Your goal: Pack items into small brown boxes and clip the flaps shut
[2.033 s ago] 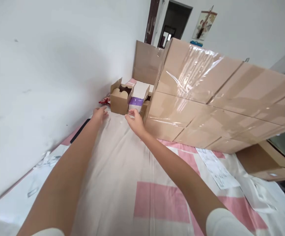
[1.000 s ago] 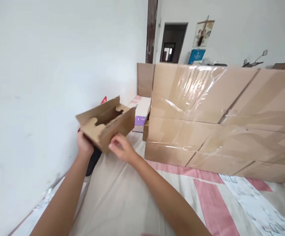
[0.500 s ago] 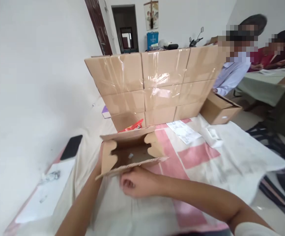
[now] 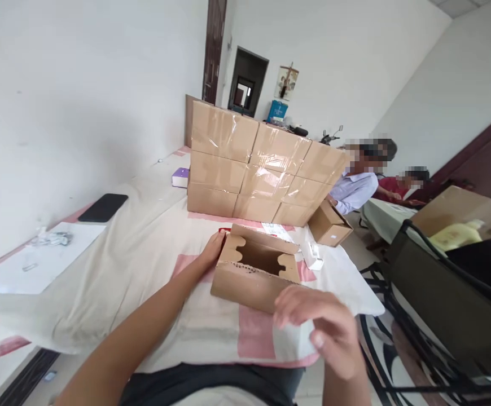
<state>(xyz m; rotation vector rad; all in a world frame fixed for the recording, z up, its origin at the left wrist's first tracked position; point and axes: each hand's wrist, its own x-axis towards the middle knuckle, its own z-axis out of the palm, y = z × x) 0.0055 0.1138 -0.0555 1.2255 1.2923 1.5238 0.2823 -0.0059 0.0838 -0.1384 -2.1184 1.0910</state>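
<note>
White walls close in the room, with a dark doorway (image 4: 245, 84) and a small wall hanging (image 4: 286, 83) at the far end. A surface draped in a cream and pink cloth (image 4: 144, 248) carries the things; whether it is a bed or a counter cannot be told.

Near its front edge sits an open small cardboard box (image 4: 254, 273), flaps up, with scalloped cut-outs along the inner flaps and an empty-looking brown inside. The person's left hand (image 4: 214, 248) lies against the box's left end, fingers flat on the cardboard, the grip spread rather than closed. The right hand (image 4: 321, 327) hovers just off the box's near right corner, fingers loosely curled and partly spread, pinching nothing that can be seen.

Toward the far edge stands a stack of taped cartons (image 4: 262, 169), three rows high, with shiny clear tape. A purple and white packet (image 4: 180, 177) lies at the stack's left foot. At the left edge rest a black phone (image 4: 102, 207) and a white sheet (image 4: 38, 254). A printed paper slip (image 4: 277, 230) lies between the open box and the stack; its writing is too small to read. Another brown carton (image 4: 330, 224) sits off the right edge, beside two seated people (image 4: 358, 189).
</note>
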